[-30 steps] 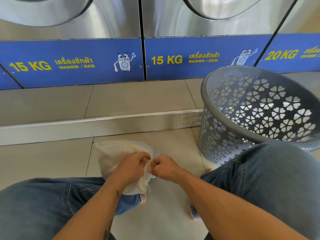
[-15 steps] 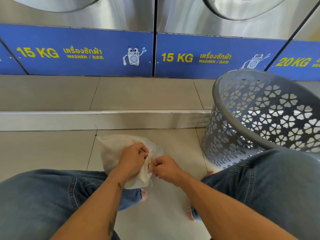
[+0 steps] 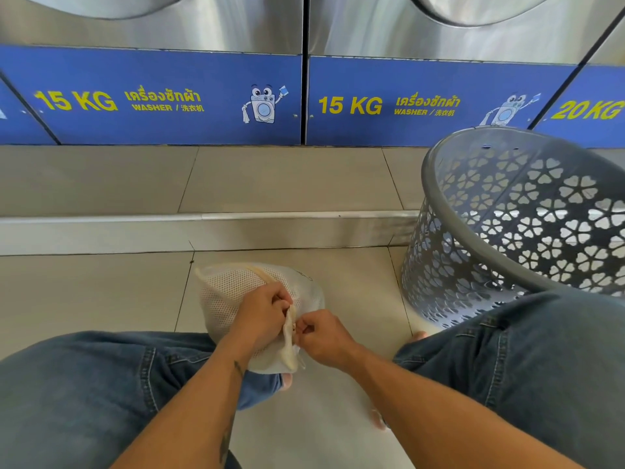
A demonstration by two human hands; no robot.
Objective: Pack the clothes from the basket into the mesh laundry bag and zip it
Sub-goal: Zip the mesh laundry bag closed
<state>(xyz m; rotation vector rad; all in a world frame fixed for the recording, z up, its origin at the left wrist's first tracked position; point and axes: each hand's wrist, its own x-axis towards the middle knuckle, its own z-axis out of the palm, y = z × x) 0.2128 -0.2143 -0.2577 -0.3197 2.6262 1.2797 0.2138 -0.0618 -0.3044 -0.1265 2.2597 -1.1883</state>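
Clearly the packing is done and only the closing is left. The bag [image 3: 233, 289] lies bulging on the floor [image 3: 101, 292] between the person's knees, close enough for both hands to work on it without reaching. The left hand [image 3: 262, 313] grips the mesh right at the zip [image 3: 289, 328], fingers curled into the fabric, I judge to hold the cloth taut so that the slider has something to run against. The right hand [image 3: 324, 336] pinches something small at the same spot, most likely the pull, though it is too small to be sure. The two hands almost touch. The basket [image 3: 426, 184] stands off to the right, leaning against the right knee and out of the way; no clothes show in the part of it in view, and its bottom is hidden.

Against a second ago little has changed. Both hands stay locked at the near end of the zip and the bag has not moved on the floor. A cream fold of zip tape now stands out more between the hands. The head has turned a little, so the basket sits farther right in the view.
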